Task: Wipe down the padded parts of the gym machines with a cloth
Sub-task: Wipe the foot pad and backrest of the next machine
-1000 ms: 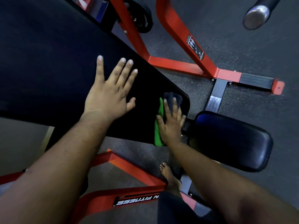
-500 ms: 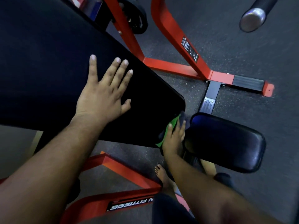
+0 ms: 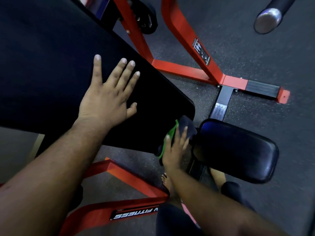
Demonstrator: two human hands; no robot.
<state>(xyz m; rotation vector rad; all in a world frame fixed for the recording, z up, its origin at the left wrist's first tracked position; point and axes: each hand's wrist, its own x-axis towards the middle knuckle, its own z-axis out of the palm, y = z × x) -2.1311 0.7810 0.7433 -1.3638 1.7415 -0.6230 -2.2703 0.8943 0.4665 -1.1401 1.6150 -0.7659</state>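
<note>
Pressed under the flattened right hand (image 3: 175, 150), a green-and-dark cloth (image 3: 170, 133) is held against the lower end of the large black back pad (image 3: 51, 65); whether it is pinched is unclear. Spread flat on that pad is the left hand (image 3: 105, 99). Just beside lies the seat pad (image 3: 238, 150).

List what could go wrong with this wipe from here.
1. The cloth sits at the very bottom corner of the back pad, in the gap before the seat pad; the right hand could catch on the hardware there.
2. A bare foot stands beside the red frame; a stubbed toe seems possible.
</note>
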